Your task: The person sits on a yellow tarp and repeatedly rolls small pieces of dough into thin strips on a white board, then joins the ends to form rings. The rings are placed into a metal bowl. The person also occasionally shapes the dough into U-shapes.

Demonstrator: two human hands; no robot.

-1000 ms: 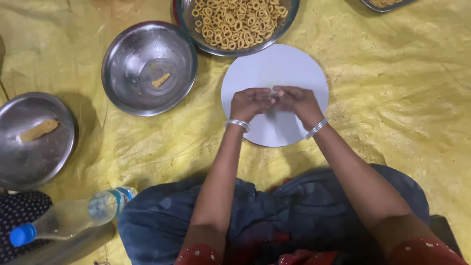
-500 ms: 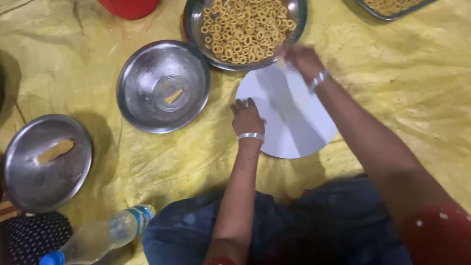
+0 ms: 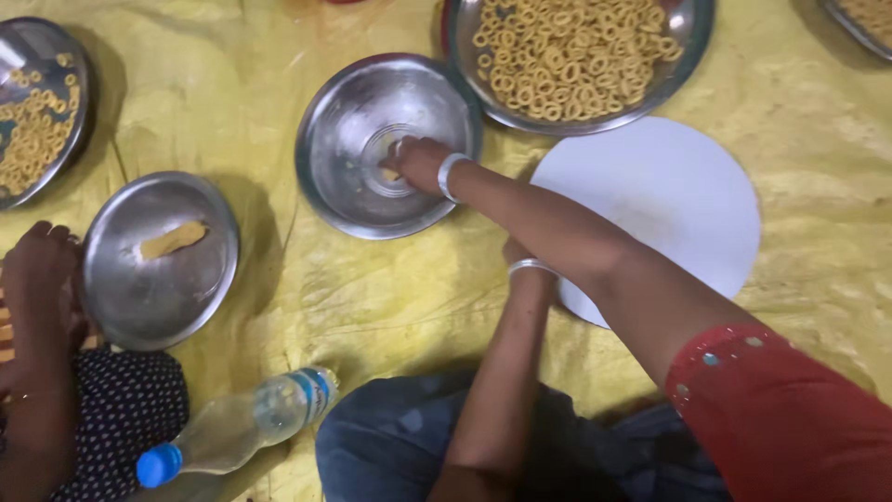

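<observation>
My right hand point(image 3: 415, 161) reaches across into a steel bowl point(image 3: 327, 191) and its fingertips close on a small lump of yellow dough point(image 3: 386, 174) at the bowl's centre. My left hand point(image 3: 517, 252) rests at the near edge of a white round board point(image 3: 669, 195). It is mostly hidden under my right forearm; only the wrist with a silver bangle shows. Beyond the board stands a steel tray point(image 3: 462, 51) filled with small dough rings point(image 3: 567, 56).
To the left, a second steel bowl point(image 3: 121, 302) holds a strip of dough point(image 3: 172, 239); another person's hand point(image 3: 42, 270) rests beside it. A plate point(image 3: 79, 88) of rings sits at far left. A plastic bottle point(image 3: 242, 423) lies near my knee. A yellow sheet point(image 3: 372, 297) covers the floor.
My right hand left the ring tray and swung left into the centre bowl, onto the dough lump. My left hand stayed at the board's edge. The view shifted left, showing another person.
</observation>
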